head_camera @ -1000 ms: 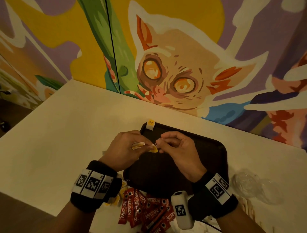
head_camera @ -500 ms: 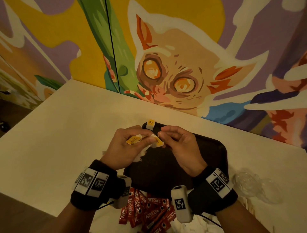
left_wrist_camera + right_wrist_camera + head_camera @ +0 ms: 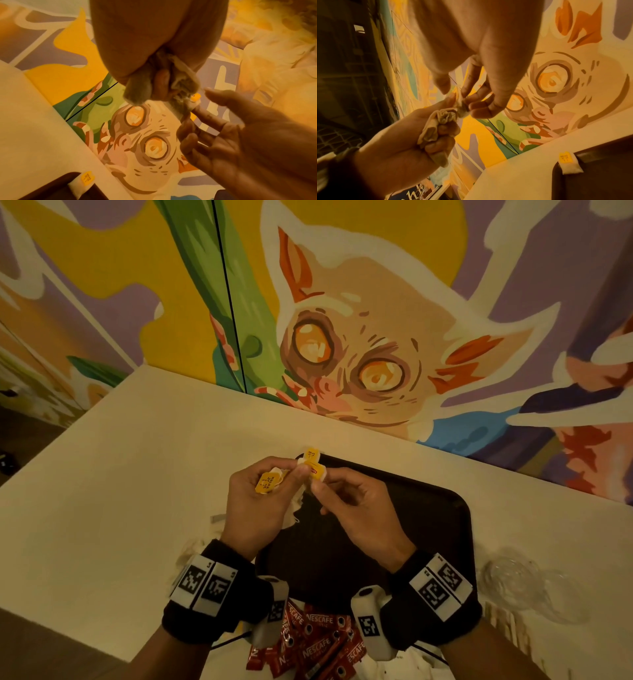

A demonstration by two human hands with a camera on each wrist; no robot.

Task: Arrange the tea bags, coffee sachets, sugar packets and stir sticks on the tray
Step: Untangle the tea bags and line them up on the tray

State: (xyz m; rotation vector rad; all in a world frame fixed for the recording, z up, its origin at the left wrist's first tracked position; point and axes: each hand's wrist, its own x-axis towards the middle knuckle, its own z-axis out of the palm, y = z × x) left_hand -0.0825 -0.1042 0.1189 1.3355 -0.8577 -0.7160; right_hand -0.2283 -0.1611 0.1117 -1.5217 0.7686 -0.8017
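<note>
Two hands meet mid-frame over the dark tray's (image 3: 445, 529) upper left corner. Left hand (image 3: 260, 508) fingers curled around bunched tea bags (image 3: 443, 119) (yellow tags showing). Right hand (image 3: 352, 508) pinches one bag's tag (image 3: 317, 470) with thumb and fingertips. One tea bag (image 3: 311, 456) lies on the tray's corner rim. Coffee sachets (image 3: 315, 645) piled bottom centre, off the tray.

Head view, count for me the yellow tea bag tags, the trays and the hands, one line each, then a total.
Tray: 1
Hands: 2, left hand and right hand
Yellow tags: 3, one on the tea bags gripped in the left hand, one at the right hand's fingertips, one at the tray's far corner
Total: 6
</note>
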